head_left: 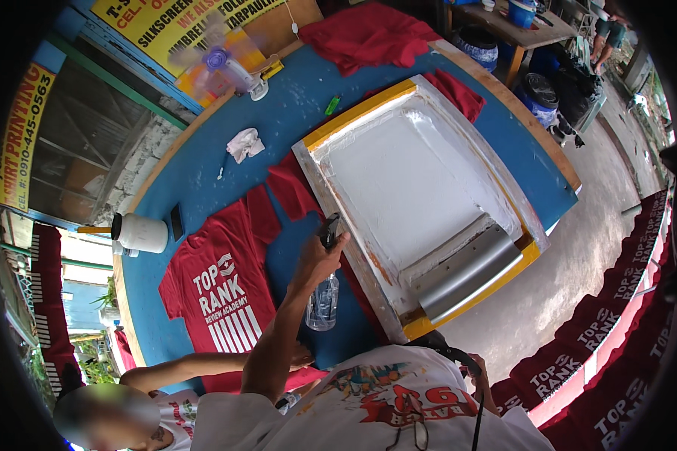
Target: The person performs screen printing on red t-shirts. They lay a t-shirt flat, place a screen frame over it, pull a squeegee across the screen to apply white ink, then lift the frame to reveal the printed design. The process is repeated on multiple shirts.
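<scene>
My left hand point(322, 257) is closed around the neck of a clear spray bottle point(322, 307) with a black trigger head. The bottle is held upright beside the left edge of a large silkscreen frame point(396, 325). White ink coats the mesh point(414, 195) inside the frame. A wide metal squeegee point(470, 272) lies across its near end. Low at my right side, my right hand point(486, 385) shows only in part, by a black strap; its fingers are unclear. A printed red T-shirt point(226, 278) lies flat left of the bottle. More red cloth shows under the frame.
A co-worker's arm point(195, 368) reaches in from the lower left. On the blue table point(203, 180) are a white jar point(143, 233), a phone point(176, 222), a crumpled rag point(245, 144), a green marker point(332, 105) and a fan point(226, 64). Printed red shirts point(557, 376) hang at right.
</scene>
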`<state>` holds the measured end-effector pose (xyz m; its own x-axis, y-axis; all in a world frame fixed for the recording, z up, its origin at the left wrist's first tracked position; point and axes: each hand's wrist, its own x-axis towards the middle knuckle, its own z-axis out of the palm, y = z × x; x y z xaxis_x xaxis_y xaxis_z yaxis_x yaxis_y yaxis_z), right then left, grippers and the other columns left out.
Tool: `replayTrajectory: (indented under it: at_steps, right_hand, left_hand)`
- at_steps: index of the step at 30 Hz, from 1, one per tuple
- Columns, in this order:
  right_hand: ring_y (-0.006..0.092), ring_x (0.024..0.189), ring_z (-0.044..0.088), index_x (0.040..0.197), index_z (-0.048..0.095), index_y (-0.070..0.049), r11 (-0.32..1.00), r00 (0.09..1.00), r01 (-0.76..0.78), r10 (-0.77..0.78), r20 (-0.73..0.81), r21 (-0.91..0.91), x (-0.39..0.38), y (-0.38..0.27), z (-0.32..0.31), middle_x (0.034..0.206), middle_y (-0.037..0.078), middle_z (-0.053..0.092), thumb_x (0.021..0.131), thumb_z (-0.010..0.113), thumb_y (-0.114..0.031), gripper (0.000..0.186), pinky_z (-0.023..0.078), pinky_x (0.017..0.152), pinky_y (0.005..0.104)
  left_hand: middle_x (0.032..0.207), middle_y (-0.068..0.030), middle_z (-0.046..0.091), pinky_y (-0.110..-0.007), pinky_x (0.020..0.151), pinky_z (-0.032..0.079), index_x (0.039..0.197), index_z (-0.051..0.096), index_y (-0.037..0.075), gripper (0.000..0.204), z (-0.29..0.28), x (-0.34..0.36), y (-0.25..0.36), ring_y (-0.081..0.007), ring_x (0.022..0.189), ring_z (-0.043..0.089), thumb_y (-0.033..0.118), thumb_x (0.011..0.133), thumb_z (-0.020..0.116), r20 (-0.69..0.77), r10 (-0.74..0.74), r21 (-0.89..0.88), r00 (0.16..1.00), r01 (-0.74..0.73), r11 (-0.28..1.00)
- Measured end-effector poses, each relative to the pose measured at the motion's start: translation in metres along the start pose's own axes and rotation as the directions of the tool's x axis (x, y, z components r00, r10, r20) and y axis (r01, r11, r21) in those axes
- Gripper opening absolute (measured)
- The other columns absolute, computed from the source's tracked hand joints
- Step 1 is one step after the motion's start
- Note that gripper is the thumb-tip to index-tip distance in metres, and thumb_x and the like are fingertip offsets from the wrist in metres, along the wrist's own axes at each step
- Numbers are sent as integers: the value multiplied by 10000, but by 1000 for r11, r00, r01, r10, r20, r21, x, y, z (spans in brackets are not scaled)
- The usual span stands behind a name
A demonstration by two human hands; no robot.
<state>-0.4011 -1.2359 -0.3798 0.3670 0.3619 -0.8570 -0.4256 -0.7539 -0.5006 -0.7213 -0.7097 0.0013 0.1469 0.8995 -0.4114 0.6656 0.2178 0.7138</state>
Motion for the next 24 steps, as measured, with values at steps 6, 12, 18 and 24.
replayTrajectory:
  at_steps: [6, 12, 18, 24]
  right_hand:
    - [216, 643, 746, 1279, 719, -15, 998, 999, -32, 29, 43, 53, -12, 4, -2, 850, 131, 781, 1011, 790, -340, 427, 579, 537, 366]
    - [214, 648, 743, 1277, 719, -9, 997, 997, -65, 67, 37, -51, -22, -17, 0, 858, 135, 783, 1012, 782, -331, 422, 578, 546, 363]
    - [212, 654, 740, 1275, 719, -2, 960, 991, -133, 128, -34, -246, -34, -62, 13, 866, 138, 784, 1013, 775, -321, 417, 577, 554, 359]
    - [210, 659, 737, 1273, 719, 4, 917, 982, -184, 154, -113, -353, -59, -91, 17, 873, 142, 786, 1014, 767, -312, 412, 577, 562, 355]
  left_hand:
    - [795, -81, 675, -342, 513, 575, 1535, 587, 22, 662, -19, 26, 13, -153, 576, 680, 462, 1061, 730, -32, 54, -18, 998, -54, 998]
    - [806, -35, 668, -317, 487, 529, 1235, 680, 1, 579, -58, 61, 8, -133, 558, 668, 533, 1022, 760, -225, 159, -118, 961, -188, 975]
    - [979, -71, 690, -298, 561, 553, 1267, 659, 19, 550, -189, 138, -35, -136, 617, 667, 478, 1005, 813, -652, 97, -408, 752, -456, 791]
    - [945, -100, 720, -393, 687, 595, 1197, 673, 31, 408, -323, 242, -116, -240, 851, 739, 377, 1025, 801, -976, -69, -177, 206, -573, 800]
